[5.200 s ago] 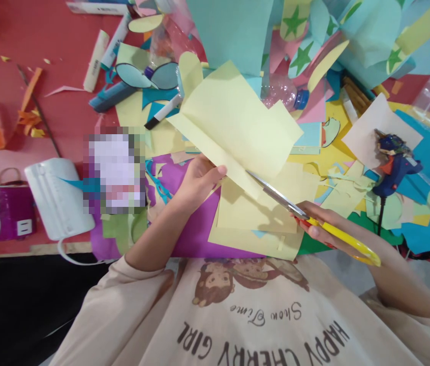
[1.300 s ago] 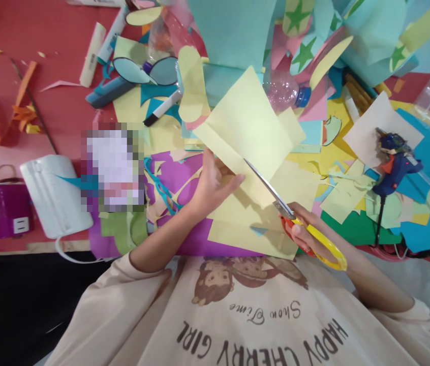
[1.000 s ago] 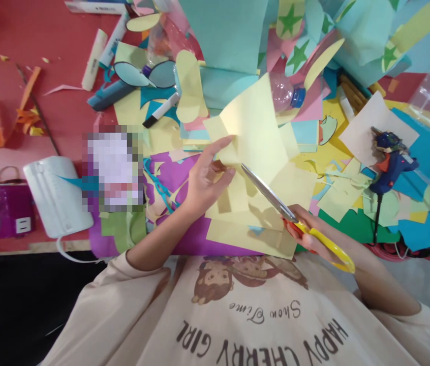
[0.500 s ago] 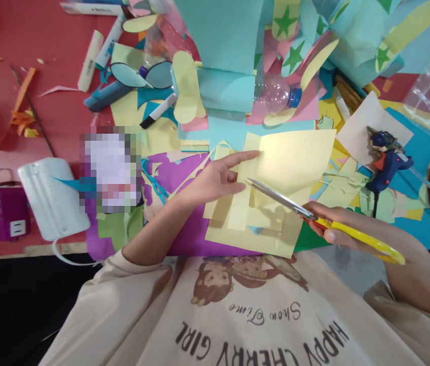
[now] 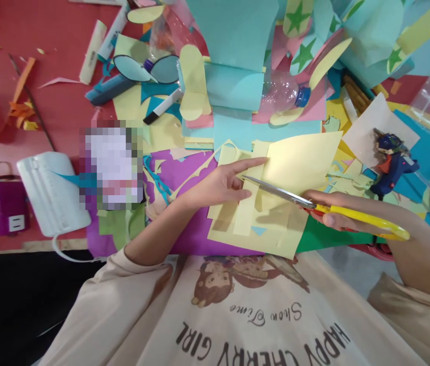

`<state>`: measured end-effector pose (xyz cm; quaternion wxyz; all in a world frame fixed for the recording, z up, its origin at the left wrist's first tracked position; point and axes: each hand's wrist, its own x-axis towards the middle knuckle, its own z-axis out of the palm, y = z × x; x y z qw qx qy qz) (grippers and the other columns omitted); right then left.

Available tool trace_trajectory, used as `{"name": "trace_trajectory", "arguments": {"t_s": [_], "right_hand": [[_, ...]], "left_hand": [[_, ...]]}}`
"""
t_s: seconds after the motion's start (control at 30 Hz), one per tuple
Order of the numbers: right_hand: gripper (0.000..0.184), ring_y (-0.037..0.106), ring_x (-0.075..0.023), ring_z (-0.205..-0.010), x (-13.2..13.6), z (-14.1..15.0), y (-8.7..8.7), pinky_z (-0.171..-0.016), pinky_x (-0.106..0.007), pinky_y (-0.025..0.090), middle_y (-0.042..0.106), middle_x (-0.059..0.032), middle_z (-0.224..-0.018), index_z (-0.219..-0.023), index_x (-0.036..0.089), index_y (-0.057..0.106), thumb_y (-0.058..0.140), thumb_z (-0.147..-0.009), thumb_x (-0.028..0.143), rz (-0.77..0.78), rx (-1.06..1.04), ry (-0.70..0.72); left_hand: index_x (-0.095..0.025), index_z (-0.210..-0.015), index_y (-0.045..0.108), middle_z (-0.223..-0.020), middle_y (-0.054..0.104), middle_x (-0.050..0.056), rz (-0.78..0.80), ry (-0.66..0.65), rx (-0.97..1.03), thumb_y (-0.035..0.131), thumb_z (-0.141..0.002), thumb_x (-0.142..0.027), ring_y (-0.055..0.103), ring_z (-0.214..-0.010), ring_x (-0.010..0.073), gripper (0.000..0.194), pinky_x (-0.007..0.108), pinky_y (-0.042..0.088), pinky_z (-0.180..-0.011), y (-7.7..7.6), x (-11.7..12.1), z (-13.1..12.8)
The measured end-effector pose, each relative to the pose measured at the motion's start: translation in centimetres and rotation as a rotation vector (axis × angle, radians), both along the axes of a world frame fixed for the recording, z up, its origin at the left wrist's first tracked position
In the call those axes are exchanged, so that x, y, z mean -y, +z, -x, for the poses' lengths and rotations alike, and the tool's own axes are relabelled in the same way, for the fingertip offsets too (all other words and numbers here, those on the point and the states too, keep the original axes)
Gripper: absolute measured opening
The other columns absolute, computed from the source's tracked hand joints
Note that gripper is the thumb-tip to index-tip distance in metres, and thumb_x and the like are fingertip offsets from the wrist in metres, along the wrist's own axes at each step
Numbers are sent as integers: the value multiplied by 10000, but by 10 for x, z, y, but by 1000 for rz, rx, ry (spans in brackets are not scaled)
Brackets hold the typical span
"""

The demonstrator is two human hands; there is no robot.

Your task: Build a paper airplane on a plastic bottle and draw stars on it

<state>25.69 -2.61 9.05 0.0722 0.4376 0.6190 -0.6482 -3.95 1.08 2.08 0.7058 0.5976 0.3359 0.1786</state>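
In the head view my left hand point(image 5: 222, 183) lies on pale yellow paper. Its index finger is stretched out and the thumb stands apart from it, with the other fingers curled between; no grip on anything shows. A folded pale yellow sheet point(image 5: 302, 157) rises to the right of the fingertip, above cut yellow pieces and strips. My right hand point(image 5: 337, 208) is closed around yellow-handled scissors point(image 5: 283, 193). The blades look closed or nearly so, and point left across the yellow paper toward my left thumb and index finger.
A blue glue gun point(image 5: 396, 162) rests at right among paper scraps. A plastic bottle point(image 5: 281, 94) with light blue paper lies at the back. At left are a white case point(image 5: 53, 193), a blurred-out rectangle point(image 5: 112, 168) and markers point(image 5: 93, 51). Purple paper point(image 5: 188, 234) lies underneath.
The scissors' tips have moved a little left, closer to my left hand. My left hand keeps its pose on the paper. The view has shifted slightly.
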Motion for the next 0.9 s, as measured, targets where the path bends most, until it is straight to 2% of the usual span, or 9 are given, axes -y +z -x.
{"name": "trace_trajectory", "arguments": {"t_s": [0.1,0.17,0.23,0.3,0.4,0.57,0.7,0.77,0.9], "right_hand": [[527,396,-104,-614,-5,-2,-3,-518,-227,331,504,-5,-818,-1071,200,532,447,-876,683,77,-19,57],[517,407,-114,-650,-7,-3,-6,-534,-226,336,481,-6,-830,-1086,200,521,459,-879,669,60,-32,65],[506,409,-118,-664,-9,-5,-8,-543,-227,338,465,-3,-833,-1097,201,520,471,-880,655,49,-48,81],[494,417,-123,-671,-10,-5,-10,-560,-233,347,472,-5,-837,-1086,200,526,478,-879,646,42,-48,92],[480,448,-136,-702,-11,-3,-10,-597,-245,365,504,-13,-855,-1043,198,528,479,-876,646,27,-39,96],[496,437,-138,-702,-12,0,-9,-603,-249,354,488,-7,-831,-1030,192,527,472,-873,659,22,-41,92],[493,407,-124,-674,-13,-1,-8,-585,-241,325,462,10,-795,-1010,197,526,478,-869,667,20,-47,90],[486,387,-117,-654,-13,-1,-8,-575,-237,309,449,22,-768,-993,201,525,482,-866,669,15,-60,92],[442,392,-117,-650,-14,-1,-10,-576,-237,316,456,25,-754,-955,209,532,508,-865,641,-22,-79,84]], "left_hand": [[-252,-1482,424,-1042,698,62,-6,0,-9,629,-797,-92,245,-451,-7,733,193,201,-410,0,-1,1],[-240,-1488,418,-753,640,-19,-4,-5,-11,637,-799,-93,215,-444,11,737,200,177,-413,-1,-1,2],[-230,-1489,419,-607,532,-64,3,-3,-3,646,-802,-97,203,-444,26,736,206,168,-418,-3,-1,2],[-236,-1480,432,-658,562,-47,12,10,11,656,-803,-105,217,-453,27,725,209,176,-421,-4,0,2],[-253,-1468,446,-907,649,19,27,24,12,655,-799,-105,240,-466,13,717,211,193,-421,-5,0,1],[-248,-1470,443,-1021,664,40,41,16,8,636,-790,-94,242,-456,-3,724,207,193,-415,-3,0,0],[-270,-1465,444,-1256,621,96,47,18,9,646,-785,-109,260,-459,-20,728,201,201,-413,-3,0,1],[-258,-1469,437,-1277,613,108,52,14,9,639,-786,-118,261,-461,-19,726,202,209,-417,-3,-1,1],[-251,-1471,433,-1136,669,76,52,11,9,645,-786,-131,252,-456,-4,727,210,202,-418,-4,-1,0]]}}
